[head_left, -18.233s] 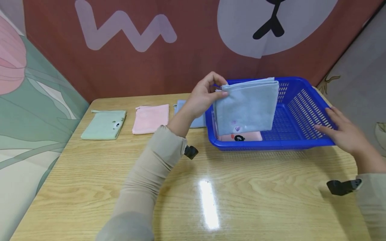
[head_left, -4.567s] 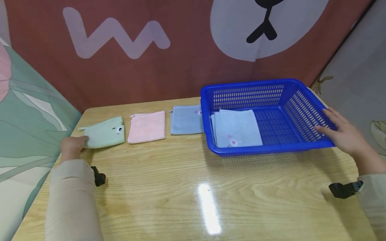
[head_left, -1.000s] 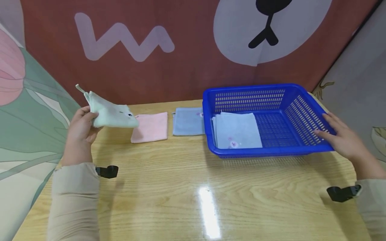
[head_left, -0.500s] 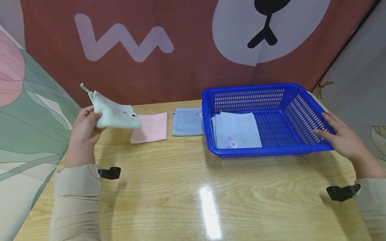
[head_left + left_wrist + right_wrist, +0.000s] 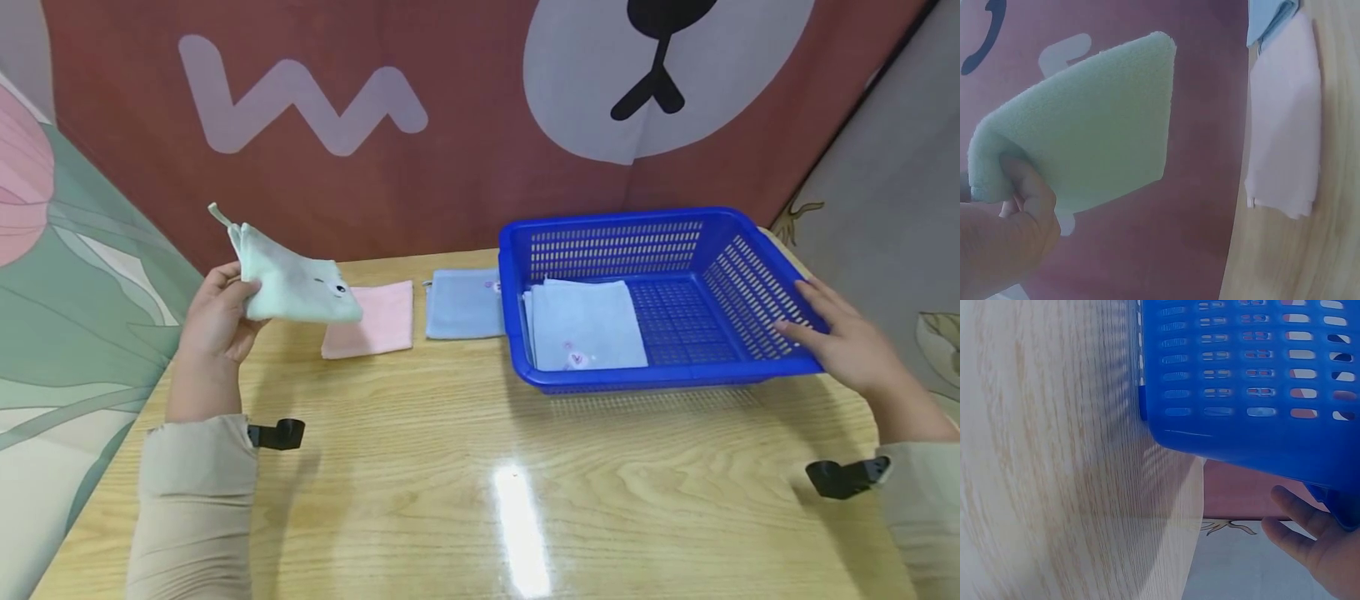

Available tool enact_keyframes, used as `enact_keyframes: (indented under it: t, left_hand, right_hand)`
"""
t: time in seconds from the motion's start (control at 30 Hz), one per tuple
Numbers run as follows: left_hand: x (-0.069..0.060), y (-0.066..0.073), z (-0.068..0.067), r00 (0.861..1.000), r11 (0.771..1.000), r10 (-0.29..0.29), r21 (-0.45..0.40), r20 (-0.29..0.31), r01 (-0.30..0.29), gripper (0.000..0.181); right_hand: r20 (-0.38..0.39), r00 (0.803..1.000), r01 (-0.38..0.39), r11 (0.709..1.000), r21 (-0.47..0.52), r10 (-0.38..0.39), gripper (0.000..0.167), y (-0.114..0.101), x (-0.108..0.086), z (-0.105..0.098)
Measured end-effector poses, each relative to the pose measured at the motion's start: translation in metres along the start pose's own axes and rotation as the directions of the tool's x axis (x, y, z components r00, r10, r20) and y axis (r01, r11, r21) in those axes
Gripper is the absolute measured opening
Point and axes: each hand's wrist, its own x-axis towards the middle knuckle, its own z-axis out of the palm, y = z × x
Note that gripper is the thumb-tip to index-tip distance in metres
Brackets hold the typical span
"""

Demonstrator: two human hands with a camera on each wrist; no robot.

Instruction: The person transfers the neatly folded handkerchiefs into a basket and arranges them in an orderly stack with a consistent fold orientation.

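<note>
Mint-green cloth (image 5: 296, 290) is pinched by one edge in the left hand (image 5: 213, 318), held above the bench (image 5: 405, 467) — a carrying step, seemingly; next, a level path past the pink cloth (image 5: 390, 323) seems called for. The mint-green cloth is folded, with a corner loop and a winking face. The blue basket (image 5: 660, 375) is gripped by the right hand (image 5: 847, 343).

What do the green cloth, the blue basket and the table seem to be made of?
Green cloth: soft textile, perhaps terry or microfibre; its surface and edges look fuzzy.
Blue basket: probably moulded plastic; smooth, slightly shiny, with regular slots.
Table: wood or wood-look laminate; grain shows, and the bright reflection suggests a glossy finish.
</note>
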Motion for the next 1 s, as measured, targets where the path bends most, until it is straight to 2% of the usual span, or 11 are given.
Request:
enact_keyframes:
  t: [0.07, 0.23, 0.37, 0.83, 1.0]
  left_hand:
    - [0.000, 0.001, 0.003, 1.000, 1.000, 0.008, 0.007, 0.005, -0.008, 0.022]
    - [-0.001, 0.001, 0.009, 0.999, 0.998, 0.018, -0.064, 0.046, -0.015, 0.021]
    - [-0.003, -0.001, 0.011, 0.997, 0.996, 0.025, -0.087, 0.069, -0.019, 0.021]
    - [-0.006, -0.004, 0.022, 0.995, 0.999, 0.022, -0.043, 0.099, -0.018, 0.018]
    - [-0.006, -0.005, 0.024, 0.992, 0.998, 0.039, -0.060, 0.116, -0.032, 0.017]
  right_hand:
    - [0.008, 1.000, 0.003, 1.000, 0.005, -0.003, 0.067, 0.000, 0.000, 0.000]
    - [-0.001, 1.000, -0.003, 1.000, 0.002, 0.003, 0.067, 0.001, 0.000, 0.001]
    - [-0.013, 1.000, -0.007, 1.000, 0.005, 0.007, 0.067, 0.002, 0.001, 0.002]
    - [-0.018, 1.000, -0.007, 1.000, 0.024, 0.008, 0.067, 0.001, 0.001, 0.002]
    - [-0.019, 1.000, -0.010, 1.000, 0.020, 0.010, 0.067, 0.000, 0.001, 0.002]
